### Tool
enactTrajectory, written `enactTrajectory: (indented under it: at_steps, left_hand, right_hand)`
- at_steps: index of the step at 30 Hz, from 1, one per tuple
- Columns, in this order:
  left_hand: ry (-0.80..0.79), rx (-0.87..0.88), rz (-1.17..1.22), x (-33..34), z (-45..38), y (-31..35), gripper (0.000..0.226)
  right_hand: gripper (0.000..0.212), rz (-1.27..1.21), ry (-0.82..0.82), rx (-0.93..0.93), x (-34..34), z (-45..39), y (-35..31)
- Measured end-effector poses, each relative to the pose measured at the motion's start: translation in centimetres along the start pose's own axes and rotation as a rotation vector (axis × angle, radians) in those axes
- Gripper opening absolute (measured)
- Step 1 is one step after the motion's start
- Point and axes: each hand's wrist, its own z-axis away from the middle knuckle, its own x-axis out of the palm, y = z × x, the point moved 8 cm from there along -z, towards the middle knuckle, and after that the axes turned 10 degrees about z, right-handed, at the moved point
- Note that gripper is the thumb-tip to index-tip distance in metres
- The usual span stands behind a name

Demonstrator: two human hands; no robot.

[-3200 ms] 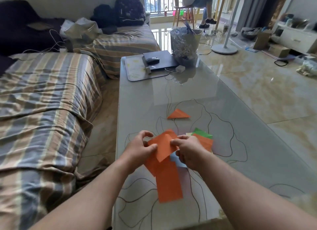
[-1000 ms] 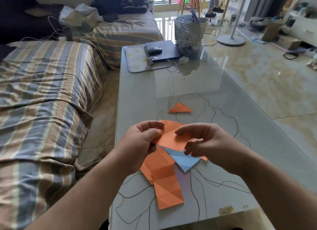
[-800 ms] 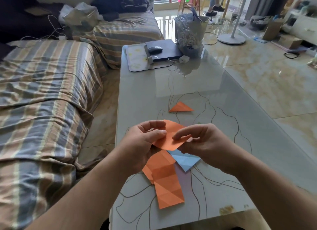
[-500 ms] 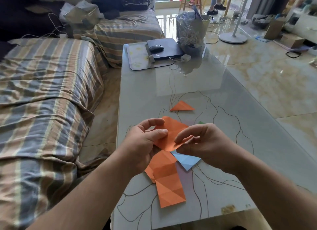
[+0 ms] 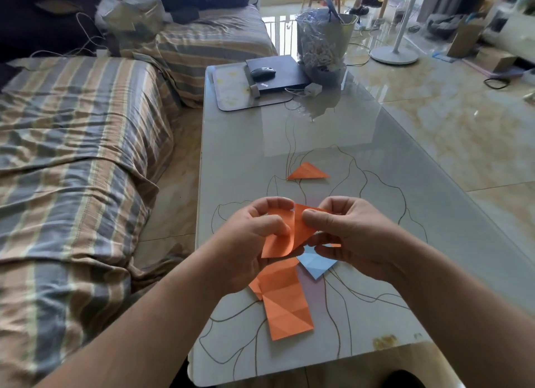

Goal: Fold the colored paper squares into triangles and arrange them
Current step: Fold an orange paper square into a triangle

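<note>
bare glass table (image 5: 376, 161) ahead, folded triangle (image 5: 307, 172) midway

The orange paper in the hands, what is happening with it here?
A person is folding an orange paper square above the glass table, pinching it with both the left hand and the right hand. The sheet is bent, not yet creased flat. One finished orange paper triangle lies farther up the table. Below the hands lie creased orange paper sheets and a light blue paper piece.

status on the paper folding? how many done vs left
Done: one orange triangle lies folded farther up the table. In hand: left hand and right hand are bending an orange sheet. Left: creased orange papers and a blue paper underneath; exact count hidden.
</note>
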Motion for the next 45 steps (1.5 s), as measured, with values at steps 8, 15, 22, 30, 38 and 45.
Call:
enactTrajectory:
  at_steps: [8, 15, 22, 30, 38, 45]
  left_hand:
    - [0.016, 0.065, 0.012, -0.1, -0.4, 0.0, 0.016]
    - [0.023, 0.161, 0.006, -0.2, -0.4, 0.4, 0.013]
    - [0.026, 0.266, -0.156, -0.4, -0.2, 0.8, 0.017]
    - [0.034, 0.258, -0.226, -1.0, -0.8, 0.6, 0.012]
    - [0.013, 0.334, -0.294, -1.2, -0.4, 2.2, 0.008]
    - [0.015, 0.497, -0.4, -0.5, 0.5, 2.9, 0.017]
  right_hand:
    - [0.048, -0.052, 0.108, -0.012, -0.7, -0.6, 0.7]
    - [0.049, -0.025, 0.188, -0.036, -1.1, -0.9, 0.8]
    - [0.052, 0.022, 0.226, -0.061, -1.4, -0.8, 0.8]
    - [0.053, 0.003, 0.186, -0.101, -1.3, -0.9, 0.6]
    - [0.038, 0.235, 0.06, -0.225, -2.8, 0.2, -1.5]
    - [0.033, 0.113, 0.019, -0.122, -1.7, -0.2, -0.5]
